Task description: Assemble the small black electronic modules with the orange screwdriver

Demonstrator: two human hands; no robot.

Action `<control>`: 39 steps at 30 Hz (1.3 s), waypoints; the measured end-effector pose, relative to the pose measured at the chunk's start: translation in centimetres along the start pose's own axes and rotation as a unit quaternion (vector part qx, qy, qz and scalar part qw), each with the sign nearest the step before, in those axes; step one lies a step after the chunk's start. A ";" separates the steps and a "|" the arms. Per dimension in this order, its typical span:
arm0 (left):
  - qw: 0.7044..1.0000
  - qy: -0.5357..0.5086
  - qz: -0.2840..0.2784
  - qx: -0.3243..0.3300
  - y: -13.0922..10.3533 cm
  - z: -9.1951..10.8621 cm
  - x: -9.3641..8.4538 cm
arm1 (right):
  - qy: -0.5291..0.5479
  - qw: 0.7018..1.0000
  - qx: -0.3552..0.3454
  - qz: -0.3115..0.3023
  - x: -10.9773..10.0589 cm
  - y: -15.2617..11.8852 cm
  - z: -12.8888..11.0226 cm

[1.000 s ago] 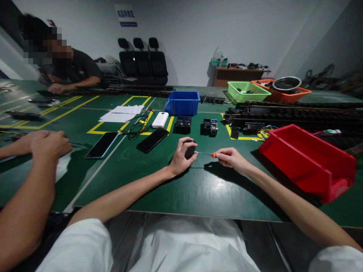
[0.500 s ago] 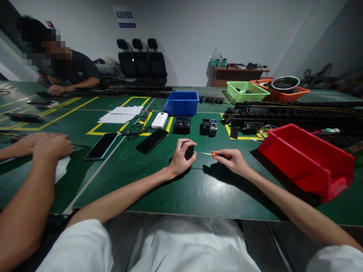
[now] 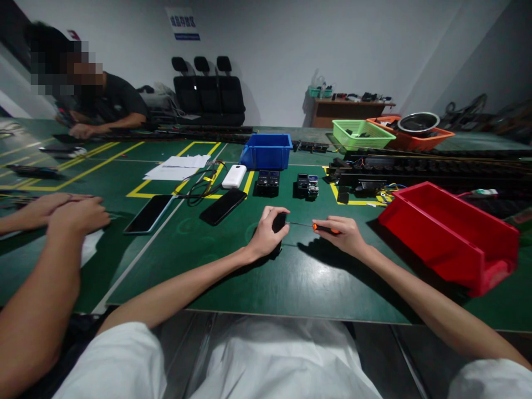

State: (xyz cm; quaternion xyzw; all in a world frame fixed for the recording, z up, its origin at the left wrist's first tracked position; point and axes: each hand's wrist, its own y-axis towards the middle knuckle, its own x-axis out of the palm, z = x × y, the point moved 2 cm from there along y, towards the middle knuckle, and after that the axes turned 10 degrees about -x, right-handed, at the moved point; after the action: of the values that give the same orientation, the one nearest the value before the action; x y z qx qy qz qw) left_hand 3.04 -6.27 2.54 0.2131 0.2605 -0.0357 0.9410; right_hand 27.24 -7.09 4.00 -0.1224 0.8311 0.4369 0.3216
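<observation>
My left hand (image 3: 267,233) is closed round a small black block-shaped part (image 3: 280,223), mostly covered by the fingers. In my right hand (image 3: 344,235) is a screwdriver (image 3: 322,228) with an orange and black handle. Its thin shaft points left, the tip meeting or nearly meeting the black part's right side; exact contact is too small to tell. Both hands are just above the green table (image 3: 233,288). Beyond them stand small black modules (image 3: 268,182), and another pair (image 3: 306,185), one with a bare metallic face.
A red bin (image 3: 440,238) lies to the right, a blue bin (image 3: 267,151) at the back. Two phones (image 3: 223,206), a white power bank (image 3: 234,176), cables and papers (image 3: 177,167) are left of centre. A neighbour's arms (image 3: 62,238) rest at far left; another person sits across.
Both hands have shifted very slightly, with the black part and screwdriver still held. The screwdriver's handle has tilted or turned a little. Everything else looks the same.
</observation>
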 end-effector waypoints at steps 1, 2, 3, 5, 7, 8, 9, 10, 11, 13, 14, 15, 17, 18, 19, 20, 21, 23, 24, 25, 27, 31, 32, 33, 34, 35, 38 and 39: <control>1.000 0.000 -0.003 -0.001 0.0 0.0 0.0 | 0.036 0.999 0.034 0.004 0.1 0.1 0.0; 1.000 0.000 -0.005 0.000 0.0 0.0 0.0 | 0.081 0.994 0.076 0.012 0.1 0.1 0.0; 1.000 0.000 -0.006 0.001 0.0 0.0 0.0 | 0.132 0.983 0.121 0.027 0.2 0.2 0.1; 1.000 -0.001 -0.004 0.006 0.0 0.0 0.0 | 0.242 0.946 0.202 0.069 0.5 0.2 0.3; 1.000 0.000 0.002 0.007 0.1 -0.1 0.0 | 0.341 0.900 0.250 0.111 0.8 0.3 0.5; 1.000 0.001 0.004 0.006 0.1 -0.1 0.0 | 0.378 0.878 0.266 0.125 1.0 0.3 0.6; 1.000 0.002 0.005 0.004 0.2 -0.2 0.0 | 0.405 0.860 0.282 0.131 1.2 0.3 0.7; 1.000 0.002 0.006 0.001 0.2 -0.2 0.0 | 0.421 0.847 0.298 0.131 1.3 0.3 0.8; 1.000 0.003 0.006 -0.004 0.2 -0.3 0.0 | 0.424 0.841 0.313 0.127 1.5 0.2 0.8; 1.000 0.005 0.005 -0.018 0.3 -0.4 0.0 | 0.396 0.851 0.330 0.105 1.6 0.0 1.0; 1.000 0.006 0.005 -0.026 0.4 -0.5 0.0 | 0.371 0.863 0.332 0.090 1.6 -0.1 1.2; 0.999 0.007 0.004 -0.034 0.4 -0.6 0.0 | 0.346 0.875 0.330 0.075 1.6 -0.2 1.3; 0.999 0.007 0.002 -0.045 0.5 -0.7 -0.1 | 0.309 0.896 0.317 0.047 1.4 -0.2 1.5; 0.999 0.006 0.002 -0.047 0.5 -0.7 -0.1 | 0.299 0.902 0.308 0.037 1.3 -0.2 1.6; 0.999 0.004 0.002 -0.047 0.5 -0.8 -0.1 | 0.290 0.909 0.298 0.030 1.1 -0.2 1.6; 0.999 0.002 0.001 -0.047 0.6 -0.8 -0.1 | 0.279 0.916 0.287 0.024 1.0 -0.1 1.6; 0.999 0.000 0.001 -0.047 0.6 -0.9 -0.1 | 0.263 0.924 0.275 0.018 0.8 0.0 1.5; 0.999 -0.001 0.002 -0.050 0.6 -1.0 -0.1 | 0.223 0.943 0.248 0.007 0.5 0.2 1.4; 0.999 -0.001 0.002 -0.052 0.7 -1.0 -0.1 | 0.203 0.951 0.232 0.004 0.4 0.3 1.3; 0.999 -0.001 0.002 -0.055 0.7 -1.1 -0.1 | 0.186 0.958 0.217 0.003 0.3 0.3 1.3; 0.998 -0.002 0.001 -0.057 0.7 -1.2 -0.1 | 0.168 0.966 0.195 0.007 0.3 0.3 1.4; 0.998 0.000 -0.002 -0.057 0.8 -1.1 -0.1 | 0.173 0.966 0.190 0.034 0.6 0.0 1.7; 0.998 0.001 -0.002 -0.056 0.8 -1.1 -0.1 | 0.185 0.961 0.199 0.044 0.7 -0.1 1.7; 0.998 0.001 -0.002 -0.055 0.8 -1.0 -0.1 | 0.206 0.953 0.213 0.059 0.8 -0.1 1.7; 0.999 0.001 -0.004 -0.054 0.8 -1.0 -0.2 | 0.238 0.940 0.232 0.074 1.0 -0.1 1.7; 0.999 0.000 -0.006 -0.053 0.8 -1.0 -0.2 | 0.278 0.923 0.252 0.088 1.2 -0.2 1.7; 0.998 -0.003 -0.010 -0.056 0.9 -1.0 -0.3 | 0.376 0.872 0.297 0.103 2.0 -0.2 1.6; 0.998 -0.003 -0.011 -0.059 0.9 -1.0 -0.3 | 0.382 0.868 0.302 0.098 2.1 -0.3 1.6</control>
State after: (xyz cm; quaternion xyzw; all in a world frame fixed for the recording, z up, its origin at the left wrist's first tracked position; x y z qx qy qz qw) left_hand 2.47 -5.01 2.24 0.1547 0.2616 -0.0310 0.9522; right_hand 26.42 -5.79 1.82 -0.0941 0.9882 0.1127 -0.0441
